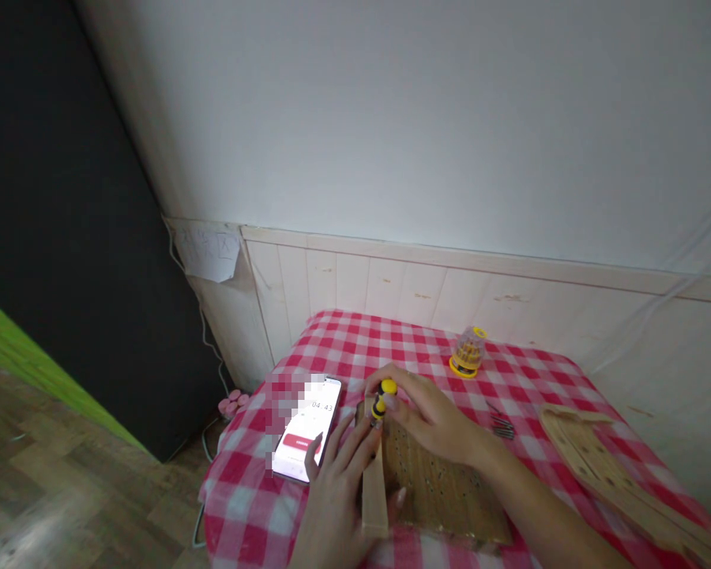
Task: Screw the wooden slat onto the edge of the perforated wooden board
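My right hand is closed around a small yellow and black screwdriver, which stands roughly upright over a pale wooden strip. Its tip is hidden by fingers. My left hand grips the strip, fingers across its top and the thumb showing on the right side. The left fingertips lie close to the screwdriver's lower end. Under and beside the strip is a brown wooden board dotted with small holes; my right wrist and forearm pass over its far right part.
A lit phone lies left of my left hand. Several screws lie right of the board, with pale wooden pieces beyond. A clear, yellow-based bit case stands at the back. The checked tablecloth reaches the panelled wall.
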{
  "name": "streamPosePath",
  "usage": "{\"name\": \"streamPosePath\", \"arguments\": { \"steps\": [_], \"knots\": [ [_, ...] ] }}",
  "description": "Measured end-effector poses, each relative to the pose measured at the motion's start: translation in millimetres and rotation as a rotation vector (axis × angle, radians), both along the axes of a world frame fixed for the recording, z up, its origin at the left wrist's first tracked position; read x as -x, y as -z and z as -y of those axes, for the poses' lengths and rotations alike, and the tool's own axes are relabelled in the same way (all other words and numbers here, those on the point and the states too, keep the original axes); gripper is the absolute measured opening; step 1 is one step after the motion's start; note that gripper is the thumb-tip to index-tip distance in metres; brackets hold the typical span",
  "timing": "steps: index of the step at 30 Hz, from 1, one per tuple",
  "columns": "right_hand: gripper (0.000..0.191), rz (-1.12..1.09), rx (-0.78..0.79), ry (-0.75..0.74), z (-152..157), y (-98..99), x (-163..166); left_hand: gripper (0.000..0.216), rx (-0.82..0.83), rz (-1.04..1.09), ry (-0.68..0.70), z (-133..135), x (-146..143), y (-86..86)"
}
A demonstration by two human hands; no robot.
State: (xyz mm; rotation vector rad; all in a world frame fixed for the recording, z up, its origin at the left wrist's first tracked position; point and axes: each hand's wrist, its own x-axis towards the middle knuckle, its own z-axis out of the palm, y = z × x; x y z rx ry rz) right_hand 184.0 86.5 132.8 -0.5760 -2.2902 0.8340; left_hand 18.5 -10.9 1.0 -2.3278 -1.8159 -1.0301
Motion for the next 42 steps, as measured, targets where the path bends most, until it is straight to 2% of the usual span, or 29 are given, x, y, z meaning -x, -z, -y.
{"name": "streamPosePath", "arguments": {
  "steps": [3, 6, 11, 14, 18, 24, 27, 31, 35, 40, 42],
  "knots": [
    [0.051, -0.011, 0.017, -0.029, -1, 1.6, -2, 0.069, 0.0, 0.01, -0.002, 1, 0, -0.3],
    [0.047, -0.023, 0.076, -0.038, 0, 3.6, 0, 0.07, 0.005, 0.019, 0.001, 0, 0, -0.1],
    [0.041, -0.216, 0.246, -0.061, 0, 5.5, 6, 0.068, 0.028, 0.024, 0.013, -1, 0, 0.5],
    [0.041, -0.23, 0.268, -0.062, -1, 3.1, 7, 0.067, 0.035, 0.03, 0.006, -1, 1, 1.3],
    [0.044, -0.165, 0.198, -0.065, -2, -4.5, 2, 0.068, 0.036, 0.027, 0.008, -1, 2, 2.5],
    [0.036, 0.031, -0.064, -0.053, 0, -17.6, -11, 0.066, 0.027, 0.019, -0.002, 0, 2, 4.2],
    [0.038, 0.13, -0.127, -0.057, 0, -22.9, -16, 0.067, 0.024, 0.016, 0.0, -1, 2, 4.6],
    [0.036, 0.198, -0.146, -0.017, -1, -26.8, -19, 0.067, 0.023, 0.017, 0.003, -1, 2, 3.4],
    [0.031, 0.162, -0.138, 0.038, -1, -25.2, -16, 0.068, 0.026, 0.019, 0.01, 0, 2, 2.9],
    [0.032, 0.132, -0.14, 0.176, 4, -20.3, -7, 0.067, 0.037, 0.037, 0.004, -1, 2, 2.9],
    [0.03, 0.11, -0.107, 0.175, 6, -18.5, -4, 0.067, 0.041, 0.04, 0.003, -1, 1, 2.3]
  ]
}}
